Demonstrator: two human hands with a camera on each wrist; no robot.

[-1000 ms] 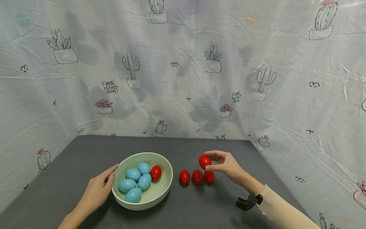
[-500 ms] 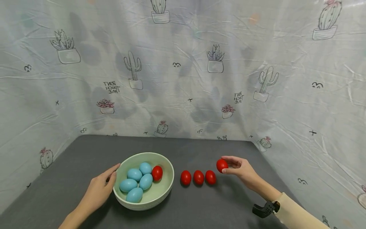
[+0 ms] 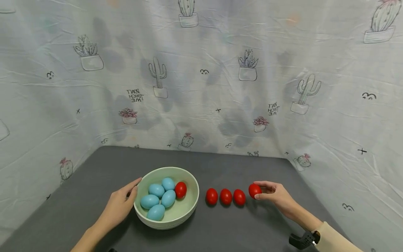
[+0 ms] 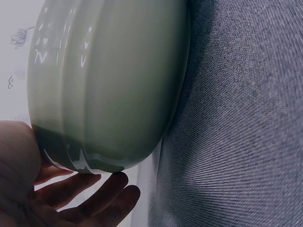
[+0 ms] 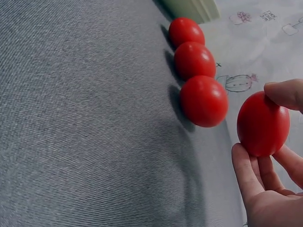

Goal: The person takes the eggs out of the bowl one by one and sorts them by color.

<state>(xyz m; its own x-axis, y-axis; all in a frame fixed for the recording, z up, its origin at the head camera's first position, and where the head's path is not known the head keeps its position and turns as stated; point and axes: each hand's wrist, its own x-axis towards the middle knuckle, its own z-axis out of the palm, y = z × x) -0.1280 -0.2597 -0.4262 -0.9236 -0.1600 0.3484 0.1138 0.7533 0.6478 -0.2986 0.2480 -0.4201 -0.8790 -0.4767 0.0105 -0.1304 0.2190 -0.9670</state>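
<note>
Right now, the right hand (image 3: 278, 197) pinches a red egg (image 3: 254, 191) between thumb and fingers, well to the right of the green bowl (image 3: 189, 209); its grip is narrow, closed around the egg's sides. Between this held egg and the bowl, three more red eggs (image 3: 225, 197) form a short row, close side by side on the dark grey surface (image 3: 239, 227). The left hand (image 3: 118, 208) touches the bowl at its left, fingers loosely extended against the outer wall near the rim, its grip wide and not wrapped around anything.

Inside the bowl, five blue eggs (image 3: 168, 198) are gathered mostly in the left and middle part, and a single red egg lies beside them toward the bowl's right wall. Far to the right of the bowl, nearer the person, a black wristband (image 3: 304, 239) sits on the right wrist, next to a cream sleeve (image 3: 337, 238). Behind the bowl rises a pale curtain (image 3: 201, 94) printed with potted cacti and succulents.
</note>
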